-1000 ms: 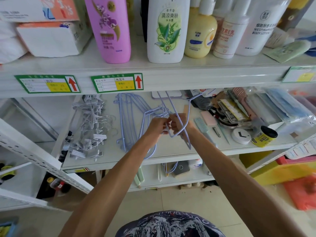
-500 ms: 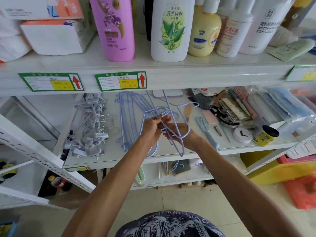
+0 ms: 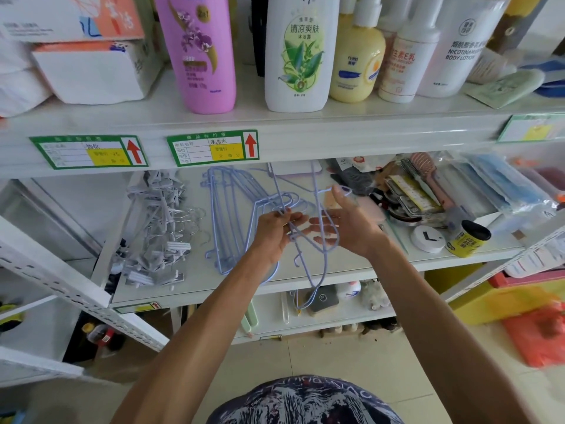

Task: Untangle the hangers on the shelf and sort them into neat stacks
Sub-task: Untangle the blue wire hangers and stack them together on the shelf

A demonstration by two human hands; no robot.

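Fingers of the left hand (image 3: 270, 237) are pinching tangled blue wire hangers (image 3: 315, 284) just above the front edge of the shelf (image 3: 373, 263); the right hand (image 3: 351, 228) is holding its grip open, straight fingers against a wire loop. Other blue hangers (image 3: 220, 209) are lying flat on the shelf, grey clip hangers (image 3: 159, 228) at its left end.

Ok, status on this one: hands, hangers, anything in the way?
Left hand pinches the tangled blue hangers above the shelf. Right hand open, fingers against the wires. Blue stack and clip hangers lie left; combs crowd the right.
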